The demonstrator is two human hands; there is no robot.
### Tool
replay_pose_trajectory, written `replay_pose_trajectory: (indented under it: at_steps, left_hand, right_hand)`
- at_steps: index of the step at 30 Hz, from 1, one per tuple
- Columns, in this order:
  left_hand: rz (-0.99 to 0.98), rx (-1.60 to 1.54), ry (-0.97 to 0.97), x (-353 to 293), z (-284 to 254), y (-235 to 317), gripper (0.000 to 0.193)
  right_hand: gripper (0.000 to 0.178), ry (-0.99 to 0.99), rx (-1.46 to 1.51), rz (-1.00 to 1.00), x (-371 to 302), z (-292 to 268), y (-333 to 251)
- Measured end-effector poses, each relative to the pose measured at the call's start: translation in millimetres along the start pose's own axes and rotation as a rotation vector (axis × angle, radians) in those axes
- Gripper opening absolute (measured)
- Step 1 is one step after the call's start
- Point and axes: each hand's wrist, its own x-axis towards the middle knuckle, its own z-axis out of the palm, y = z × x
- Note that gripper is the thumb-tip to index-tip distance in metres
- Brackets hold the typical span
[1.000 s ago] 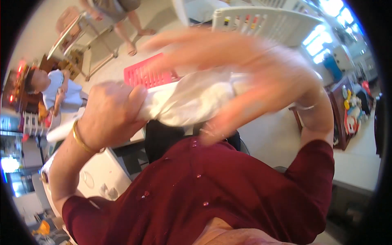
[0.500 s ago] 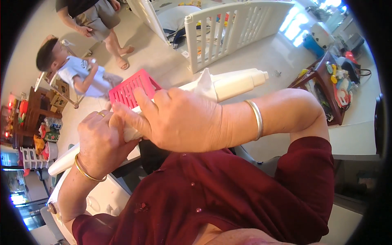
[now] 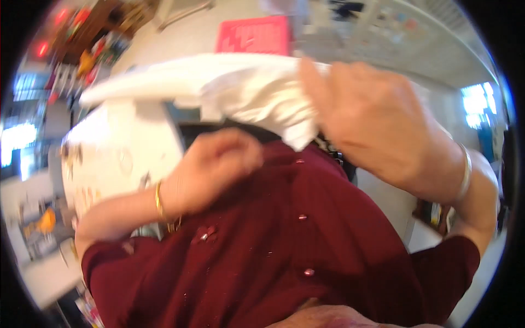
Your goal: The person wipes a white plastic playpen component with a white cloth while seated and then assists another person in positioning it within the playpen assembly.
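My right hand [image 3: 372,120] is closed on a crumpled white cloth [image 3: 268,98], its thumb lying along the cloth's right edge. The cloth drapes against a long white tapered piece [image 3: 164,76] that stretches across in front of me, its narrow end at the left. Whether the right hand also grips that piece is hidden. Apart from both, my left hand [image 3: 219,164] hovers in front of my shirt. Its fingers look curled but are smeared by motion, and nothing can be made out in them.
Beyond the long piece is a pink slatted plastic item [image 3: 253,35]. A white marked tabletop [image 3: 126,158] lies to the left. White fence panels [image 3: 421,44] stand at the far right. Shelves with mixed goods [image 3: 93,60] are at the far left.
My left hand has left the long piece and come back toward my body. My right hand has moved right, the cloth is more spread out, and the view has swung round.
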Motion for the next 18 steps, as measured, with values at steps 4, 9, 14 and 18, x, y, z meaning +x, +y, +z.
replay_pose_trajectory:
  at_steps: [4,9,14,18]
  left_hand:
    - [-0.148,-0.719,0.193,13.4,15.3,-10.7,0.017]
    - [-0.089,-0.919,0.301,14.4,37.3,-13.0,0.020]
    - [-0.021,-0.582,0.268,15.5,16.4,-2.5,0.032]
    - [-0.024,-0.472,0.431,32.8,-14.1,0.1,0.027]
  right_hand:
    - [0.056,-0.077,0.035,0.091,-0.9,-0.4,-4.4]
    - [0.064,-0.082,0.075,0.031,0.7,0.4,-3.2]
    - [0.064,-0.055,0.104,0.052,8.7,10.1,-2.9]
    - [0.067,0.038,0.084,0.013,10.2,7.5,-3.4]
